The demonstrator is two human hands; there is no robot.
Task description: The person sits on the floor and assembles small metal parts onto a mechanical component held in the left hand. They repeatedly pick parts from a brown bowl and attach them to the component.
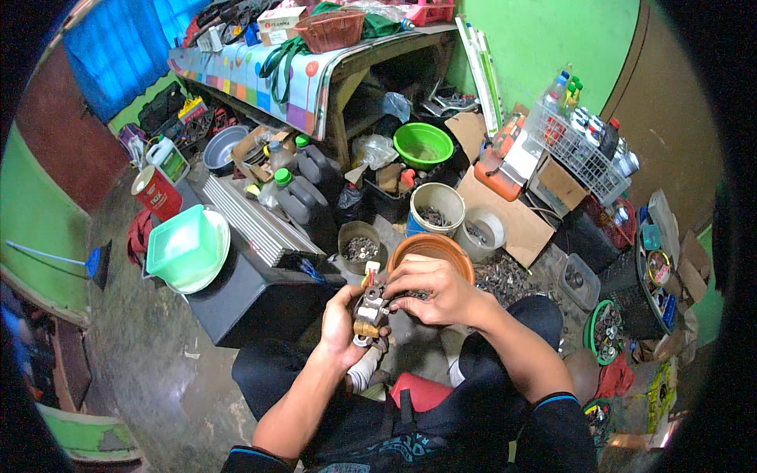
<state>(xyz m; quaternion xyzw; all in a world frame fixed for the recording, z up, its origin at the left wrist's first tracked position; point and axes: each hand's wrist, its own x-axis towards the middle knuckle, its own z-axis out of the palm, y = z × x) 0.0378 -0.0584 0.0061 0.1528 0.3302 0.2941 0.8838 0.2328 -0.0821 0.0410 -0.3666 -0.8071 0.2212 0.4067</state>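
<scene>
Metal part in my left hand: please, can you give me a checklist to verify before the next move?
1. Metal part supported: ok, it rests in the left hand.
2. Right hand at the part: ok; firmness of its grip: cannot tell.
3. White connector unobstructed: ok, it shows above the part.
4. Orange basin fully visible: not ok, the right hand hides some.
5. Small dark pieces gathered: not ok, scattered.
</scene>
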